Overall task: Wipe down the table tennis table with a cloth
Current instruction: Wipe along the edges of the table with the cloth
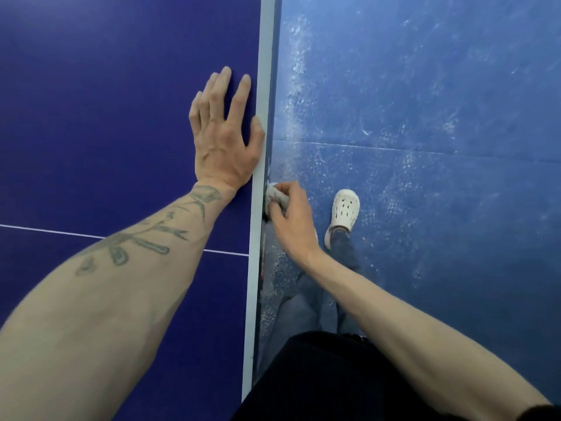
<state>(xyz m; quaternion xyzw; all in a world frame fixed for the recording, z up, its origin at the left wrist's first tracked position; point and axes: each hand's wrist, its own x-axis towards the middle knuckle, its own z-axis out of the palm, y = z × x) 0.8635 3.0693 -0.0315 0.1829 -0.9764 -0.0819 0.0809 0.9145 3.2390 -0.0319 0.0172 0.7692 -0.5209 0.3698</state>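
The dark blue table tennis table (106, 117) fills the left half of the head view, with a white border stripe along its right edge and a thin white centre line across it. My left hand (226, 138) lies flat on the tabletop, fingers spread, thumb against the white edge stripe. My right hand (290, 217) grips a bunched pale grey cloth (274, 197) and holds it against the table's vertical side edge, just below the tabletop.
Right of the table lies a scuffed lighter blue floor (425, 117) with whitish marks and a seam line. My foot in a white perforated clog (343, 214) stands on it close to the table edge. My dark clothing fills the bottom.
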